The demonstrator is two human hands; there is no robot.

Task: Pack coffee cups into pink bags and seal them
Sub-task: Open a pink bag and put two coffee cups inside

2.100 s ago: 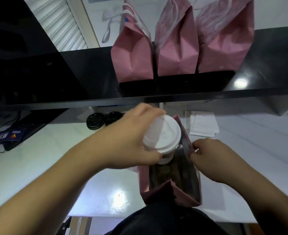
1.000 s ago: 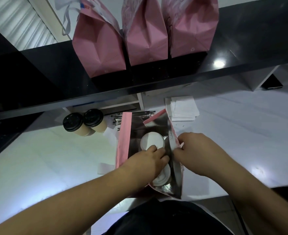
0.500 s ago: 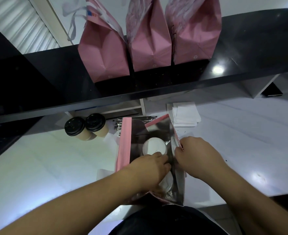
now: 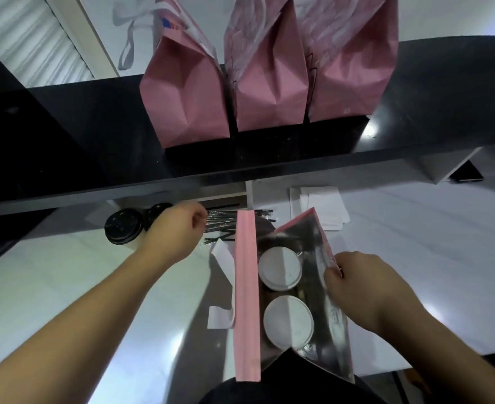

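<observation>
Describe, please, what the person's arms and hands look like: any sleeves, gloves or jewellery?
Both forearms are bare up to the frame's edge, with no sleeve visible. The left hand and right hand wear no gloves, and no rings, watch or bracelet are visible. A dark garment shows at the bottom.

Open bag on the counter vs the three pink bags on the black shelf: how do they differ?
The open bag sits on the white counter; the shelf bags stand in a row on the black shelf. The open bag's mouth gapes, showing a silver lining and two white-lidded cups; the shelf bags' tops are folded shut, contents hidden. The right hand pinches the open bag's edge; nothing touches the shelf bags. All are pink.
</observation>
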